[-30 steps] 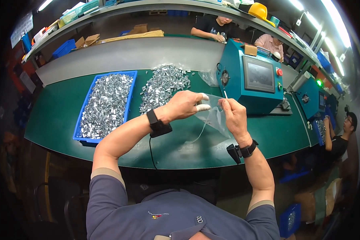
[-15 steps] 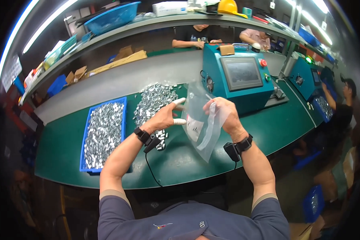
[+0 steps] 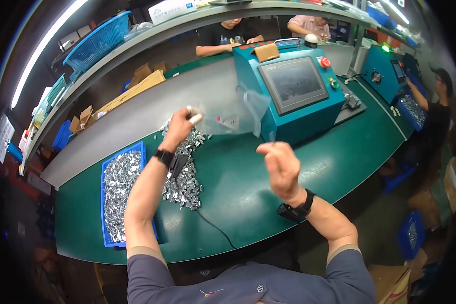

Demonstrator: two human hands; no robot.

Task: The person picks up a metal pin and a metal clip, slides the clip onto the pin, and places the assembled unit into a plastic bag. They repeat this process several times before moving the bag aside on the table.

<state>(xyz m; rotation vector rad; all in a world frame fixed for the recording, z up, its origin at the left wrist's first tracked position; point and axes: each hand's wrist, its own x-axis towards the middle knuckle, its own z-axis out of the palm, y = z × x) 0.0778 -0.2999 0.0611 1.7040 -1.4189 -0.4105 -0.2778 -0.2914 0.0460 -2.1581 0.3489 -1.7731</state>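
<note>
Motion smears the transparent plastic bag (image 3: 245, 119), so we cannot trace its outline fully; it spans the air from our left hand (image 3: 185, 126) to the front of the teal machine (image 3: 289, 127), its marking blurred. Our left hand pinches its near end between thumb and forefinger, both in white finger covers, though the exact contact is soft. Our right hand (image 3: 282, 169) stands apart from the bag, fingers loosely curled; a faint pale streak shows at its fingertips, and we cannot tell whether it holds anything. Our left hand and forearm hide part of the loose pile of small metal pieces (image 3: 185, 185), and the same forearm covers the edge of the blue tray (image 3: 103, 202) filled with similar pieces.

The green tabletop (image 3: 228, 197) shines in patches and curves toward the rim. Beyond it, the overhead shelf (image 3: 197, 24) carries a blue plastic basket (image 3: 99, 43) and cuts off the head of a co-worker in black (image 3: 228, 38). A fluorescent tube (image 3: 48, 48) glows at upper left.
</note>
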